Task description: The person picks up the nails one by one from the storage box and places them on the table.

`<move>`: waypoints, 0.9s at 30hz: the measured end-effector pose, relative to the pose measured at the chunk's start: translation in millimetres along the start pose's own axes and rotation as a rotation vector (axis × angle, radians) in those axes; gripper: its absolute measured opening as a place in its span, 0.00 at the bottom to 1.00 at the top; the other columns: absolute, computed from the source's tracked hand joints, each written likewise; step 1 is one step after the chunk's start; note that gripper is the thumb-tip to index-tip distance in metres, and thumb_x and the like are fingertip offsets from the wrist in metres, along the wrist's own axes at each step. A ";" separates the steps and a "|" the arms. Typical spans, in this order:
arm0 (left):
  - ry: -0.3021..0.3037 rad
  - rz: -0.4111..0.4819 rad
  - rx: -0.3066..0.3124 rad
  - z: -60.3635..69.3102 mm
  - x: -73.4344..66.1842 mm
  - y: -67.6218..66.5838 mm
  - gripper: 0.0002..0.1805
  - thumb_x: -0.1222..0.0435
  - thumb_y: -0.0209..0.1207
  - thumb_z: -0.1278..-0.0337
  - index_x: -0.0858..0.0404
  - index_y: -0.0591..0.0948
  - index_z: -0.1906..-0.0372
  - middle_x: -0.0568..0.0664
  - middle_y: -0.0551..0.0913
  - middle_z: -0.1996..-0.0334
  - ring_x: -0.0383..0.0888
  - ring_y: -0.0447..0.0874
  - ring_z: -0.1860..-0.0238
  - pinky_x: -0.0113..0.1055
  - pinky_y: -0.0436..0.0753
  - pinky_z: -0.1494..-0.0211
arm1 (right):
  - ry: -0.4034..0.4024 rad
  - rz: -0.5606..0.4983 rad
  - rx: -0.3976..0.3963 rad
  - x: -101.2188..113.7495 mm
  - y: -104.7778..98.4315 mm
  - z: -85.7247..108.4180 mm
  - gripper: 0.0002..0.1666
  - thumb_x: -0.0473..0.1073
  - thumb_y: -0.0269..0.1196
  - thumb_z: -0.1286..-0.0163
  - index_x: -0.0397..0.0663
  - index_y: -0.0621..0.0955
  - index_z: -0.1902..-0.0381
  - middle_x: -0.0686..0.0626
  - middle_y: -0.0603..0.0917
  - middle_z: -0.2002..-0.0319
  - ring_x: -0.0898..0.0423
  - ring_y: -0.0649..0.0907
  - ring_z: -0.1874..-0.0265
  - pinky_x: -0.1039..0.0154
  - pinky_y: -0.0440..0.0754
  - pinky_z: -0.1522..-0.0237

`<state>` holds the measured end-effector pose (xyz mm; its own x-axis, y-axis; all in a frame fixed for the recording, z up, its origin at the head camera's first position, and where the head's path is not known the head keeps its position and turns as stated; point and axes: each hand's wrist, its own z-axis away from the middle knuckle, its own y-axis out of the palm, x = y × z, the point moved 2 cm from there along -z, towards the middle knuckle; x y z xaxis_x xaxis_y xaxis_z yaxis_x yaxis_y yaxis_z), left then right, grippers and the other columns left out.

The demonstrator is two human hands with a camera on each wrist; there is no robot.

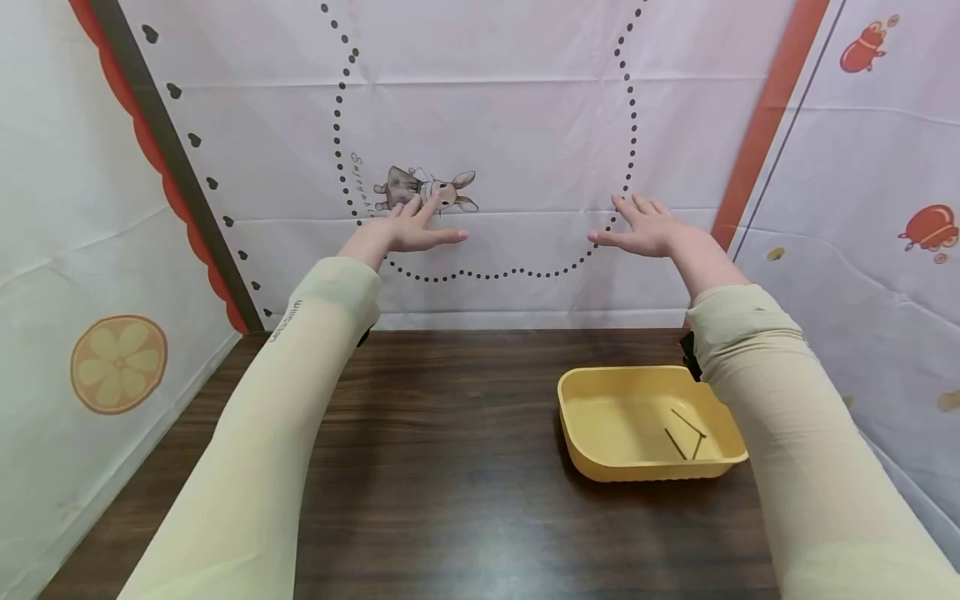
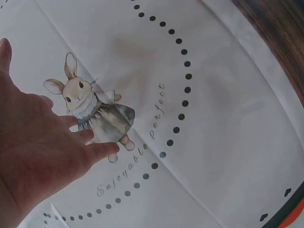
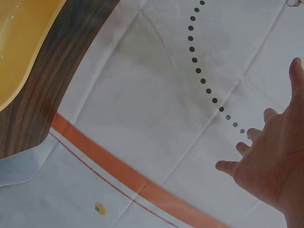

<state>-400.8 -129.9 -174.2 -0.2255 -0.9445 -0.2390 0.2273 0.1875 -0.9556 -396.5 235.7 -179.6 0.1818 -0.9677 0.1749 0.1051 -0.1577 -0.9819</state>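
Note:
Both hands are held out ahead, above the far edge of the table, in front of a printed cloth. My left hand (image 1: 415, 227) has its fingers spread, its thumb pointing right, near the printed rabbit (image 1: 435, 192); the left wrist view shows the same hand (image 2: 45, 137) with nothing in it. My right hand (image 1: 643, 231) is spread too, thumb pointing left, beside the dotted line, and holds nothing; in the right wrist view the hand (image 3: 273, 152) is at the right edge. Whether the fingertips touch the cloth I cannot tell.
A yellow tray (image 1: 615, 472) stands on the right of the dark wooden table (image 1: 450, 433), below my right forearm. Several thin dark sticks or lines (image 1: 676, 443) show inside it. Printed cloth hangs behind the table and at both sides.

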 end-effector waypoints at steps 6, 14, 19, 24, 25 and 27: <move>0.020 0.007 0.004 -7.5 -2.6 7.1 0.55 0.27 0.39 0.40 0.47 0.24 0.23 0.56 0.22 0.21 0.62 0.21 0.21 0.68 0.33 0.21 | -0.006 0.003 -0.010 -3.2 2.2 3.7 0.59 0.79 0.43 0.33 0.56 0.32 0.21 0.37 0.29 0.21 0.32 0.34 0.23 0.26 0.41 0.26; 0.080 0.023 0.000 -15.4 -9.9 21.8 0.58 0.25 0.41 0.43 0.48 0.27 0.22 0.57 0.22 0.21 0.62 0.21 0.21 0.68 0.35 0.21 | -0.010 -0.010 0.002 -15.4 8.6 11.4 0.58 0.77 0.44 0.32 0.56 0.33 0.21 0.35 0.32 0.21 0.31 0.36 0.23 0.26 0.41 0.26; 0.126 0.042 -0.009 -21.1 -17.1 33.0 0.57 0.26 0.42 0.42 0.50 0.30 0.21 0.58 0.26 0.20 0.60 0.23 0.20 0.65 0.35 0.20 | -0.005 -0.041 0.013 -29.9 14.2 16.4 0.59 0.77 0.44 0.32 0.53 0.33 0.21 0.31 0.33 0.22 0.29 0.38 0.23 0.27 0.41 0.25; 0.141 0.036 0.024 -25.5 -29.5 48.9 0.54 0.29 0.43 0.38 0.49 0.31 0.21 0.57 0.31 0.19 0.58 0.29 0.19 0.60 0.40 0.17 | 0.012 -0.056 0.033 -43.3 22.7 20.9 0.59 0.77 0.44 0.32 0.52 0.33 0.21 0.30 0.34 0.22 0.28 0.39 0.24 0.26 0.41 0.26; 0.147 0.040 0.034 -26.4 -32.2 52.2 0.54 0.30 0.43 0.38 0.48 0.31 0.21 0.57 0.32 0.19 0.57 0.30 0.19 0.59 0.40 0.17 | 0.013 -0.059 0.033 -45.6 24.3 22.0 0.59 0.77 0.44 0.31 0.51 0.33 0.21 0.30 0.35 0.22 0.28 0.39 0.24 0.25 0.41 0.26; 0.166 0.051 0.039 -28.0 -37.5 58.1 0.53 0.31 0.44 0.37 0.49 0.32 0.20 0.57 0.33 0.19 0.57 0.31 0.19 0.57 0.41 0.17 | 0.013 -0.060 0.034 -49.6 27.5 24.7 0.59 0.76 0.44 0.31 0.50 0.34 0.21 0.29 0.36 0.22 0.27 0.40 0.24 0.25 0.41 0.26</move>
<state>-405.7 -76.0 -225.6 -0.3648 -0.8760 -0.3155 0.2786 0.2206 -0.9347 -378.5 284.3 -213.5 0.1614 -0.9593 0.2318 0.1485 -0.2086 -0.9667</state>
